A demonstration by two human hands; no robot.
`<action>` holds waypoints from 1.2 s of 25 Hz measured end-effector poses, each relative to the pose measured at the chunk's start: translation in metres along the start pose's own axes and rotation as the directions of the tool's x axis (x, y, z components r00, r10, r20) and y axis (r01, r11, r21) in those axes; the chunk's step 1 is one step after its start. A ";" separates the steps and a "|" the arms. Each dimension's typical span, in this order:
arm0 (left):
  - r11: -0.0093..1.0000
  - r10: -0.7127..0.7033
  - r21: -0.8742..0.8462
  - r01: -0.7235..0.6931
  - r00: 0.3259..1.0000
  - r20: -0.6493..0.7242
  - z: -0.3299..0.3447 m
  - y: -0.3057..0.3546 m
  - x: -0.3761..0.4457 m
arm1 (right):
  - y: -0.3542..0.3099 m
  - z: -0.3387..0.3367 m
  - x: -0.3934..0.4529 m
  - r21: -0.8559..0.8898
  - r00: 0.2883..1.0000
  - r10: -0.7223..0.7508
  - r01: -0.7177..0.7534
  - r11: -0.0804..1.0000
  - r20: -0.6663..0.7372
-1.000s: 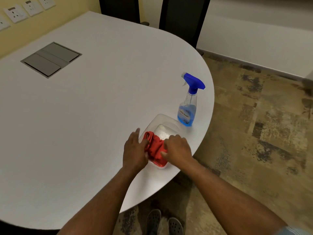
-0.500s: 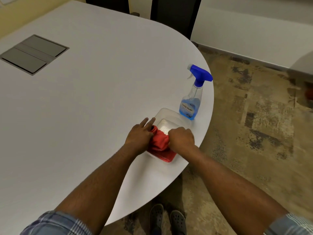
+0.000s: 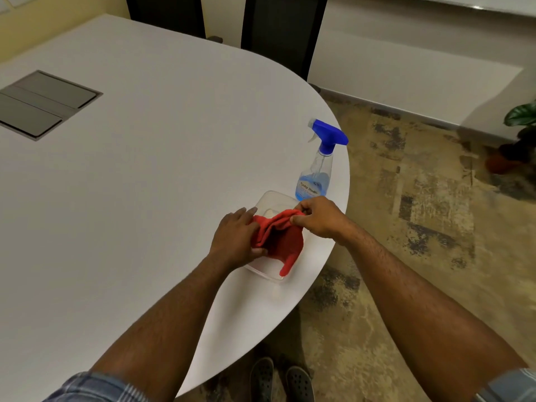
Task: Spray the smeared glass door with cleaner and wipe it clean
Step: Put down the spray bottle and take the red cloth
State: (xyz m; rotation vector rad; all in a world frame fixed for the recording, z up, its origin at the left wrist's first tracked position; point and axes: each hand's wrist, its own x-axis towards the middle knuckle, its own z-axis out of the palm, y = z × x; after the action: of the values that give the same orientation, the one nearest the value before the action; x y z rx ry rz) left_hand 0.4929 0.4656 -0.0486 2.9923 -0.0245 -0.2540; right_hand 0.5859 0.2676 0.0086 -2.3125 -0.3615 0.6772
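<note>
A red cloth (image 3: 282, 242) is bunched over a clear plastic container (image 3: 271, 197) near the right edge of the white table (image 3: 145, 184). My left hand (image 3: 236, 237) grips the cloth's left side. My right hand (image 3: 319, 217) pinches its upper right edge and holds it up, so one corner hangs down over the container's near rim. A spray bottle (image 3: 317, 169) with a blue trigger head and blue liquid stands upright just behind the container, a little beyond my right hand. No glass door is in view.
A grey hatch panel (image 3: 43, 104) is set into the table at the far left. Two dark chair backs (image 3: 278, 30) stand behind the table. A potted plant (image 3: 519, 134) sits on the patterned floor at the right. My shoes (image 3: 281, 381) show below the table edge.
Both hands have lifted and spread the red cloth out of the container; before, it lay pressed down inside. My right hand moved up toward the bottle. The camera shifted slightly.
</note>
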 end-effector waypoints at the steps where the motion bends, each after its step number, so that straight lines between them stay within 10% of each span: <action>1: 1.000 0.001 0.017 0.000 0.998 -0.058 0.000 0.001 0.000 | -0.001 -0.003 -0.003 -0.009 1.000 -0.009 0.008 1.000 -0.011; 6: 0.988 -0.098 -0.145 0.053 0.941 -0.325 -0.047 -0.009 0.004 | -0.011 -0.030 -0.024 -0.287 0.975 -0.103 0.043 0.957 -0.197; 9: 0.997 -0.045 0.043 0.066 0.926 -0.375 -0.092 0.001 0.008 | -0.018 -0.042 -0.048 -0.408 0.926 -0.214 0.074 0.910 -0.311; 15: 0.960 -0.083 0.248 0.128 0.979 -0.184 -0.165 0.059 0.005 | -0.023 -0.031 -0.126 -0.343 0.905 -0.241 0.116 0.932 -0.351; 24: 0.863 0.473 -0.234 -0.448 0.879 0.062 -0.187 0.203 -0.015 | 0.017 -0.008 -0.247 -0.032 0.897 0.005 -0.021 0.999 -0.443; 30: 0.700 0.710 -0.093 -0.708 0.704 -0.017 -0.166 0.358 -0.069 | 0.106 -0.035 -0.375 0.152 0.873 0.179 -0.122 0.981 -0.454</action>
State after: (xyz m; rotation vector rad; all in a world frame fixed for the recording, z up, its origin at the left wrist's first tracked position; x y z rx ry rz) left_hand 0.4510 0.1354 0.1744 2.6237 -1.1153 -0.1781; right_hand 0.3038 0.0109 0.0958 -2.3107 0.0835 0.1864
